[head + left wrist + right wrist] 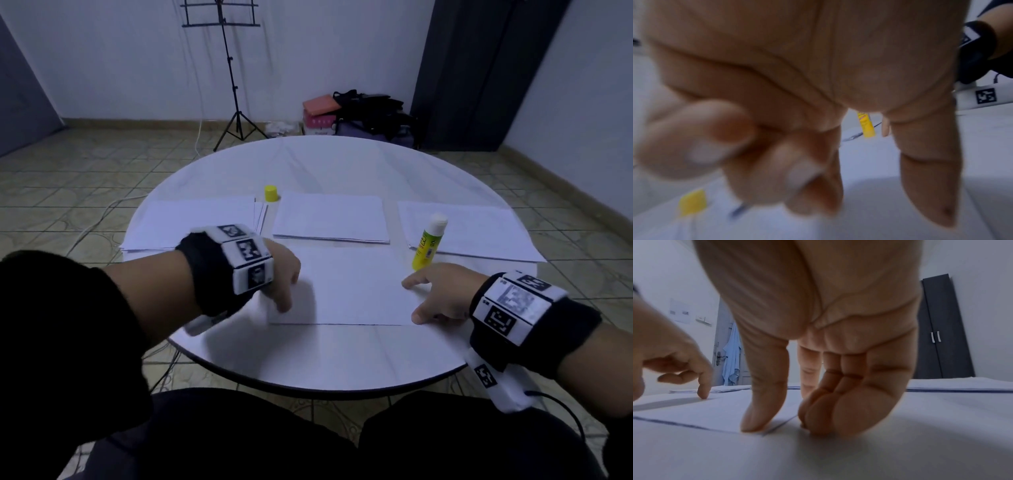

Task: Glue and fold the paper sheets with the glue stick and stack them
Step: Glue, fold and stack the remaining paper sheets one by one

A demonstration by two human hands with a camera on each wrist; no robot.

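Both hands [284, 274] [442, 294] on the sheet [346, 291], glue stick [428, 241] just beyond.

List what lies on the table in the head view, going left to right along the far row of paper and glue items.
Left paper stack → yellow cap → middle paper stack → uncapped glue stick, standing upright → right paper stack.
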